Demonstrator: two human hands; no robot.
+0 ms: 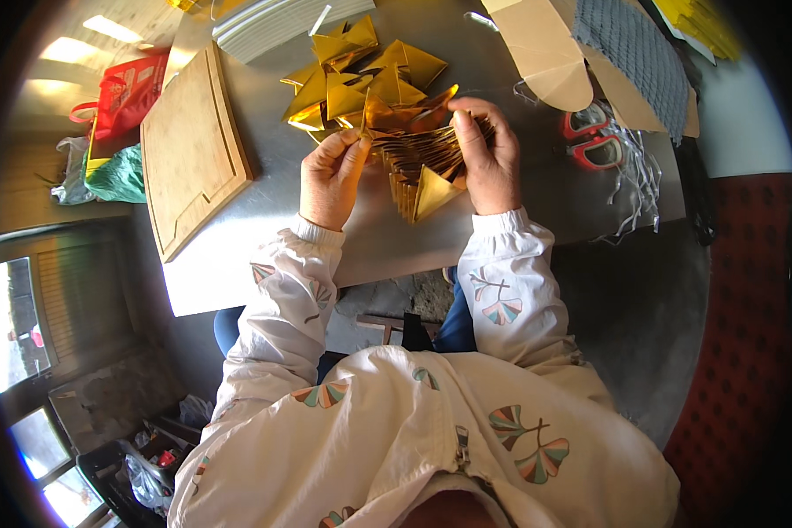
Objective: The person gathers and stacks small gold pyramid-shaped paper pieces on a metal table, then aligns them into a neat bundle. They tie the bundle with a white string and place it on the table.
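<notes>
Between my two hands hangs a stack of folded gold foil paper (422,158), its many layers fanned like an accordion. My right hand (487,148) grips the right end of the stack, thumb on top. With thumb and fingertips pinched together, my left hand (335,173) holds a folded edge at the stack's left end. Just beyond the hands, a heap of folded gold foil pieces (350,86) lies on the metal table (409,247). The stack partly covers the near side of that heap.
A wooden cutting board (195,155) lies at the table's left. Red-handled scissors (594,138) and silvery strings (637,175) lie right, near an open cardboard piece (541,53) and grey textured sheet (633,59). Beyond the board are a red bag (129,92) and green plastic bag (119,175).
</notes>
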